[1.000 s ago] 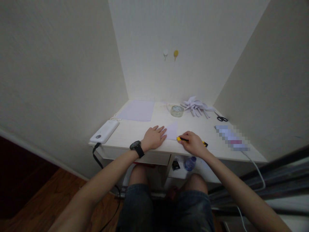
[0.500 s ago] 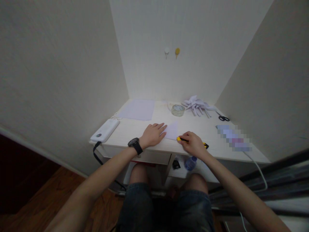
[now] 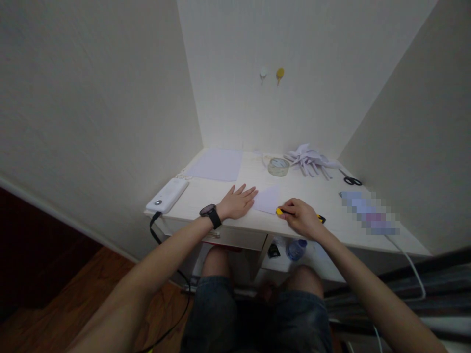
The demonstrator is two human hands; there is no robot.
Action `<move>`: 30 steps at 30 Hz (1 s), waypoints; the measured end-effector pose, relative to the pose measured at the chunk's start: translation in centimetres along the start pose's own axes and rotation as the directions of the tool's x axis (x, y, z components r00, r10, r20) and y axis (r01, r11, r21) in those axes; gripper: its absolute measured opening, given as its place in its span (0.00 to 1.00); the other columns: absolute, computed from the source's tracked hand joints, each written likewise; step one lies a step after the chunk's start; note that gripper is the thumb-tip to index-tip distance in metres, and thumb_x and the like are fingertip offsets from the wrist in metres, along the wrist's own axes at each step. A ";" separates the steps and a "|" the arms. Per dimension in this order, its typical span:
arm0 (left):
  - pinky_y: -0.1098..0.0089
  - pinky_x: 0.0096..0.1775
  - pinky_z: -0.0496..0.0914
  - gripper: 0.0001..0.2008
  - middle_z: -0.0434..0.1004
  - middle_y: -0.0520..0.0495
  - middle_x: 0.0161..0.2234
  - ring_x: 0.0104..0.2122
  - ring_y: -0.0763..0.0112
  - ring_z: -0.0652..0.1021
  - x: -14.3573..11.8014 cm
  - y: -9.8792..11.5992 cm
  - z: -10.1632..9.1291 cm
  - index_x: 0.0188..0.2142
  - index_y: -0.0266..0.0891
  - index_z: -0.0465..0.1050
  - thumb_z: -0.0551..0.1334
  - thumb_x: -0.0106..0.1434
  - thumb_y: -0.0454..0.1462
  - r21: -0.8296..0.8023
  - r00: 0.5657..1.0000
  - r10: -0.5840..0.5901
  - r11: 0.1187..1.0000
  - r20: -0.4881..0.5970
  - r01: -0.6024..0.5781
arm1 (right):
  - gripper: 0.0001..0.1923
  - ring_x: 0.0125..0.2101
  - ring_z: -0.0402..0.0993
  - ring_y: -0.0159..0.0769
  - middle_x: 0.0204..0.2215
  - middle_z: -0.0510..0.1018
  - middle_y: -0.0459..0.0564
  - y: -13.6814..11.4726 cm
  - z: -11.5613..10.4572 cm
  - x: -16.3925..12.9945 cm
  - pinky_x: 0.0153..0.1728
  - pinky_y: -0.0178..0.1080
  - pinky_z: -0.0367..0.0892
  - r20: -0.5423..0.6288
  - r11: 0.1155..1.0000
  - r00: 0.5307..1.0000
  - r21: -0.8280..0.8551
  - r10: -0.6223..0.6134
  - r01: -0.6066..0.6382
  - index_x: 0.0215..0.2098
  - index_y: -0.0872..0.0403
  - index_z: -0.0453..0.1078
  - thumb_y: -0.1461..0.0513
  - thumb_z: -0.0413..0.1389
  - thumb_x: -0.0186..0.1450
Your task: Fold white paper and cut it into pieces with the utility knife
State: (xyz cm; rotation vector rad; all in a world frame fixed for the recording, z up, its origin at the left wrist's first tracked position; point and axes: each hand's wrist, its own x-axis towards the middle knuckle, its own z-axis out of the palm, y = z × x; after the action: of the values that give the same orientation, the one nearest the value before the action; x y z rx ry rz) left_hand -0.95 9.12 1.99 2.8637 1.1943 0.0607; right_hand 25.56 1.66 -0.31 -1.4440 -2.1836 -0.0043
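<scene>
Cutting a folded paper triangle with a yellow knife, desk view

Nearest the camera, dark denim shorts are seen under the pale wood-grain desk, with a clear plastic bottle tucked on the shelf below. At the desk's front edge the right hand is closed round a yellow and black utility knife, its yellow tip laid against the near edge of a small white folded paper triangle. That triangle is pinned flat by the left hand, fingers spread, palm down, nothing gripped; a black wristwatch is worn on that wrist.

Looks like a cut along the paper edge is being lined up. A steady draw of the blade is probably called for, with the fingers kept off the line, since thin paper slides easily on a smooth top.

Off to the left a glossy white power bank lies with a black strap hanging. Further back, a flat pale sheet of paper, a clear tape roll, a crumpled pile of white paper strips and black scissors are set out. Two small hooks, white and yellow, are stuck on the wall.
</scene>
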 end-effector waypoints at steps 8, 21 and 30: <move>0.42 0.66 0.44 0.30 0.45 0.51 0.72 0.71 0.50 0.48 0.1 -0.1 0.0 0.72 0.44 0.46 0.37 0.74 0.46 -0.002 1.000 0.002 1.000 0.011 -0.002 | 0.12 0.40 0.76 0.43 0.37 0.80 0.53 1.6 -0.8 0.3 0.42 0.43 0.71 0.084 0.987 0.993 0.148 -0.081 0.068 0.43 0.49 0.82 0.64 0.61 0.62; 0.57 0.66 0.54 0.33 0.61 0.36 0.67 0.68 0.57 0.60 -0.4 0.6 -0.4 0.66 0.34 0.58 0.51 0.71 0.53 -0.060 0.980 0.105 0.991 -0.170 -0.116 | 0.12 0.40 0.76 0.43 0.40 0.81 0.53 4.3 -1.8 -1.3 0.42 0.43 0.72 -0.020 0.994 1.000 0.113 0.006 -0.004 0.43 0.50 0.82 0.60 0.57 0.65; 0.65 0.56 0.68 0.22 0.75 0.40 0.57 0.55 0.61 0.76 -0.1 1.2 -0.9 0.59 0.39 0.68 0.56 0.71 0.47 -0.086 0.961 0.197 0.972 -0.193 -0.217 | 0.15 0.42 0.76 0.45 0.41 0.80 0.55 4.4 -1.4 -1.7 0.45 0.46 0.71 -0.117 1.000 0.993 0.004 0.016 -0.015 0.46 0.52 0.80 0.57 0.54 0.69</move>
State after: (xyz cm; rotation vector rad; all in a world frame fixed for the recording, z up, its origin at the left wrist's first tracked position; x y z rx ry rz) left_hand -0.26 8.21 2.95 2.9275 0.8773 0.3907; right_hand 30.48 1.72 -1.03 -1.4224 -2.0771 -0.0783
